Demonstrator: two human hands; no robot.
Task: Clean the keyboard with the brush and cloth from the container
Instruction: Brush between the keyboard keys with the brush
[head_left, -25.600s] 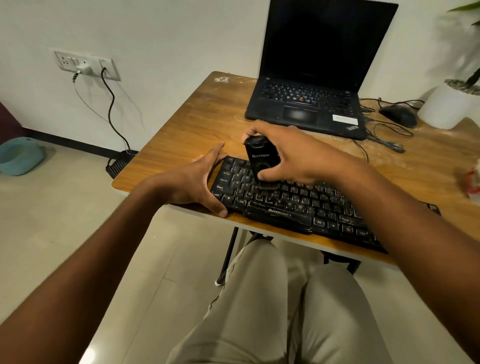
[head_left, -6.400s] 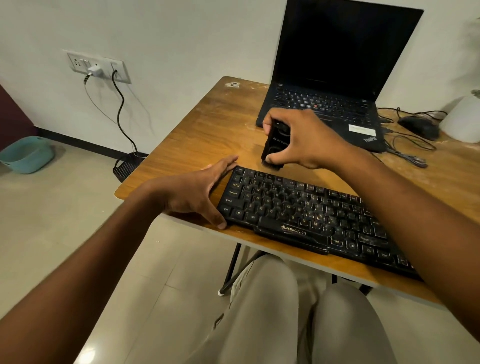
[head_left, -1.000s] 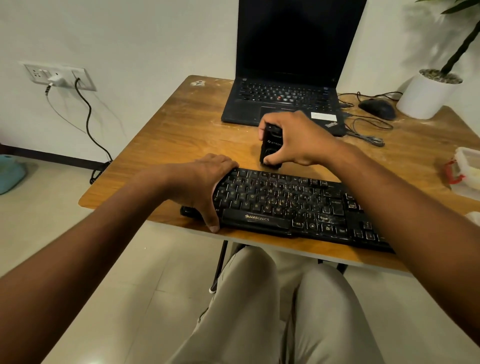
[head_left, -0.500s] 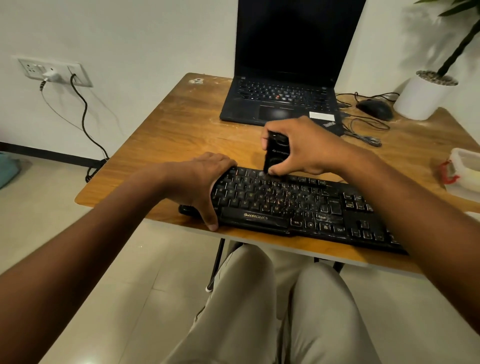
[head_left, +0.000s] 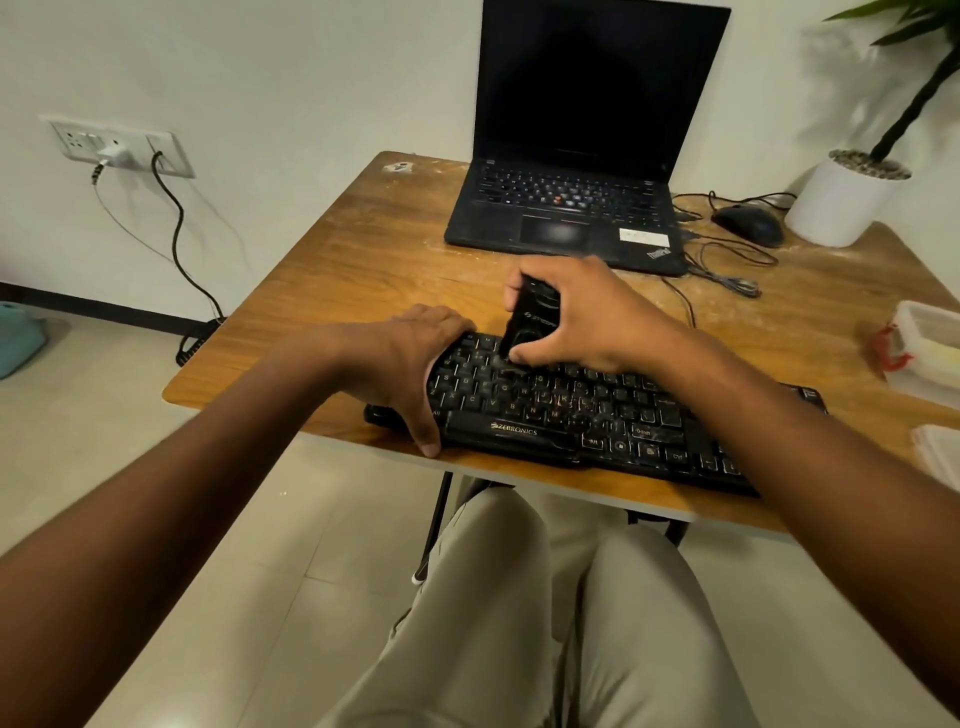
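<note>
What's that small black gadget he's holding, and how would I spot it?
Start at the open laptop on the wooden table; nearer lies a black keyboard. The brush is the stubby black block the right hand grips upright on the upper keys.

Wooden bench, dusty. Far centre: black laptop, lid up, screen dark. Right of it: black mouse with cable trailing near, then white plant pot at far right. Left wall: socket panel, charger and black cord plugged in.
</note>
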